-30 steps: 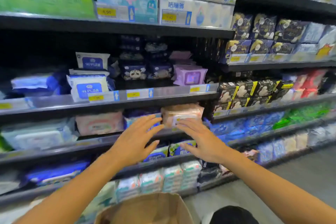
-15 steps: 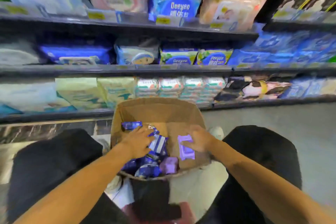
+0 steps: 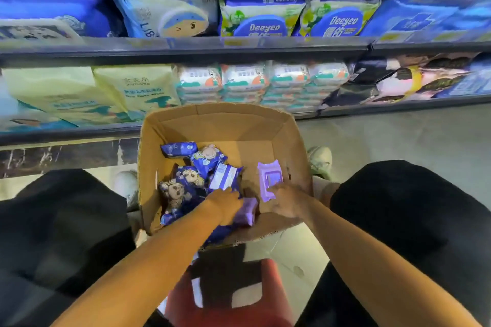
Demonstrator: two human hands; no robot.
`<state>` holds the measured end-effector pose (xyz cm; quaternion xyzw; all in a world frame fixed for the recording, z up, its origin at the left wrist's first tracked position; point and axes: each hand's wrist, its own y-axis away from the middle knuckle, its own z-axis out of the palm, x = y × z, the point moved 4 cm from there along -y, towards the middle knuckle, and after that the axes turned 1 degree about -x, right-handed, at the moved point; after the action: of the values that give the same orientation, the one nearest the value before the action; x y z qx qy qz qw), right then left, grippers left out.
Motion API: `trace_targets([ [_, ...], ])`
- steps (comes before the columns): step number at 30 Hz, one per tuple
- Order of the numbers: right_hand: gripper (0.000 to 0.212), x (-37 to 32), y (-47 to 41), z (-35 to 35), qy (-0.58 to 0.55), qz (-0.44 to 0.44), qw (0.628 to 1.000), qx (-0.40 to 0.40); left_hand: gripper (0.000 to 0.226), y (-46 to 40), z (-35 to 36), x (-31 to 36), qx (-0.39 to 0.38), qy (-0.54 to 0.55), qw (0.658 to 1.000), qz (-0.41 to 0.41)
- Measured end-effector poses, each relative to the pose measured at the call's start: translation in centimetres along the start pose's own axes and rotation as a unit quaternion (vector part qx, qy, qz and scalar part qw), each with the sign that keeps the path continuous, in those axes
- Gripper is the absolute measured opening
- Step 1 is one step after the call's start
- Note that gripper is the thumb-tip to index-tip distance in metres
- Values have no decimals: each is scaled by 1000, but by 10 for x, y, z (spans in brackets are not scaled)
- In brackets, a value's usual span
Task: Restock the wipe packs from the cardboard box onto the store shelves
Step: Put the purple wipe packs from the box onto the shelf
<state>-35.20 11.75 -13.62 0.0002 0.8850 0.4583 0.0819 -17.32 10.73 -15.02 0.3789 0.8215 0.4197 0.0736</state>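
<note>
An open cardboard box (image 3: 225, 119) stands on the floor between my knees, below the store shelves (image 3: 186, 48). Inside lie several dark blue wipe packs (image 3: 186, 186) with cartoon faces and two purple packs. My left hand (image 3: 225, 206) reaches down into the box, its fingers curled over a small purple pack (image 3: 248, 211) at the near wall. My right hand (image 3: 288, 198) grips the near end of a light purple wipe pack (image 3: 269, 176) that leans against the box's right wall.
The shelves ahead hold rows of wipe packs: green Deeyeo packs (image 3: 263, 18), pale yellow bags (image 3: 132, 87) and stacked white packs (image 3: 244, 79). My black-trousered knees (image 3: 398, 207) flank the box. A red stool (image 3: 233, 292) sits beneath me. Grey floor (image 3: 398, 135) lies to the right.
A second ago both hands were open at the mid shelf by a pink pack. My view dropped to the box, and both hands have gone into it and closed on purple packs.
</note>
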Motion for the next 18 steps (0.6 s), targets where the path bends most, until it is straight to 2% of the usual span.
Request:
trace_targets([
  [3, 30, 5, -30, 17, -22, 28, 999, -28, 53, -34, 19, 6, -49, 55, 997, -5],
  [5, 31, 12, -47, 28, -48, 61, 996, -40, 54, -54, 31, 11, -70, 76, 995, 10],
  [9, 18, 26, -70, 42, -59, 82, 993, -68, 65, -77, 53, 20, -59, 80, 995, -11],
  [12, 19, 33, -82, 52, -84, 101, 988, -83, 62, -98, 73, 23, -33, 74, 996, -28],
  [16, 40, 28, -77, 44, -102, 147, 979, -98, 65, -115, 76, 25, -48, 113, 992, -28],
  [18, 42, 26, -79, 44, -119, 160, 975, -94, 72, -113, 74, 20, -47, 130, 990, -13],
])
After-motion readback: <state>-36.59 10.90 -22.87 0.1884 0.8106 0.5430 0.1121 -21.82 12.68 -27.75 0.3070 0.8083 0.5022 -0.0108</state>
